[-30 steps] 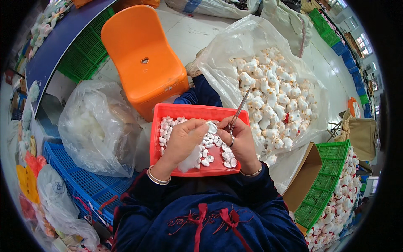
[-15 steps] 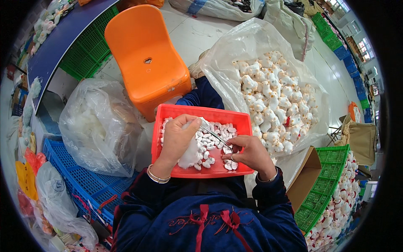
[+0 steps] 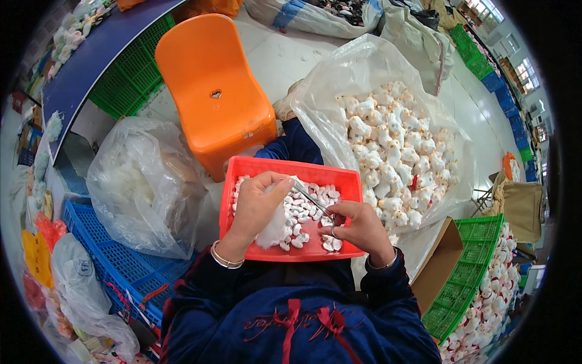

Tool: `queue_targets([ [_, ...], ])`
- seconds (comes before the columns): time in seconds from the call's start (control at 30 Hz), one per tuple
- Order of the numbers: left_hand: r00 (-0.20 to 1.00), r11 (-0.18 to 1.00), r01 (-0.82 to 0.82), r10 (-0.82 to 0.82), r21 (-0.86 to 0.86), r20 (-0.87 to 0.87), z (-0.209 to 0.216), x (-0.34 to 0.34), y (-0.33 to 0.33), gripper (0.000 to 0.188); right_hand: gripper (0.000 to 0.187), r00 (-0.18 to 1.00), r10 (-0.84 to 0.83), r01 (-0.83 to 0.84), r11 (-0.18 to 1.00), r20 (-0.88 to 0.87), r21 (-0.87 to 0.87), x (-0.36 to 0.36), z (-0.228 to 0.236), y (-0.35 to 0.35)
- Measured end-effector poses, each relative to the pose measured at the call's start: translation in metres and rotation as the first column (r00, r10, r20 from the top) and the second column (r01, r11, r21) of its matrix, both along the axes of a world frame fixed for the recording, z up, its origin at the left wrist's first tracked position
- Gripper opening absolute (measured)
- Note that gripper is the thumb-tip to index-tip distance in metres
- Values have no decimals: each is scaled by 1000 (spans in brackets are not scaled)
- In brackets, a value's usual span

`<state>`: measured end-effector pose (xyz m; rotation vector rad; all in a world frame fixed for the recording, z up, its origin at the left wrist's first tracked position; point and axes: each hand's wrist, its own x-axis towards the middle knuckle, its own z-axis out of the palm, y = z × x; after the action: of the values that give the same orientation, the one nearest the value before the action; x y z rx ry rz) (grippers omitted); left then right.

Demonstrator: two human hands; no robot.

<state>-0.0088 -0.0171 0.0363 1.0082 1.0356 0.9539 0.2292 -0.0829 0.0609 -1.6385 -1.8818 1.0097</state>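
A red plastic tray [image 3: 267,166] rests on my lap, with many small white stuffed pieces [image 3: 297,212] spread inside it. My left hand [image 3: 256,203] is closed over the tray's left half, and a tuft of white stuffing [image 3: 274,230] hangs out under its fingers. At its fingertips is a small white piece, mostly hidden. My right hand [image 3: 362,225] grips metal tweezers [image 3: 312,199] by their handle end, above the right side of the tray. The tweezers' tips reach the left fingertips.
An orange chair [image 3: 212,79] stands ahead. Left of it sit a clear bag of white stuffing [image 3: 142,182] and a blue crate [image 3: 115,249]. To the right, a large clear bag holds white plush toys [image 3: 400,151]. A cardboard box [image 3: 438,255] and green crate [image 3: 470,267] stand near right.
The view has shifted slightly. Both hands stay over the tray with the stuffing and tweezers still held; the tweezers' tips remain at the left fingertips.
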Motion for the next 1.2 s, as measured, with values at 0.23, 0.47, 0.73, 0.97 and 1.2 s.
queue_targets([
  [0.23, 1000, 999, 5, -4, 44, -22, 2, 0, -3, 19, 38, 998, 6, -5, 1000, -55, 15, -2, -1, 0],
  [0.47, 975, 983, 26, 16, 184, -222, 9, -2, 0, 16, 38, 998, 56, -54, 996, -28, 76, 6, -6, 2],
  [0.73, 990, 989, 119, -111, 89, -91, 0, -4, -4, 17, 33, 979, 169, -184, 973, 114, 139, 8, -3, 1],
  [0.97, 997, 994, 80, -80, 79, -10, -7, -12, -4, 14, 37, 982, 186, -186, 983, -17, 1, 5, -2, 0],
  [1.2, 998, 995, 64, -64, 72, -1, 3, -10, -7, 6, 49, 970, 210, -213, 977, -124, -10, 5, -7, 0],
])
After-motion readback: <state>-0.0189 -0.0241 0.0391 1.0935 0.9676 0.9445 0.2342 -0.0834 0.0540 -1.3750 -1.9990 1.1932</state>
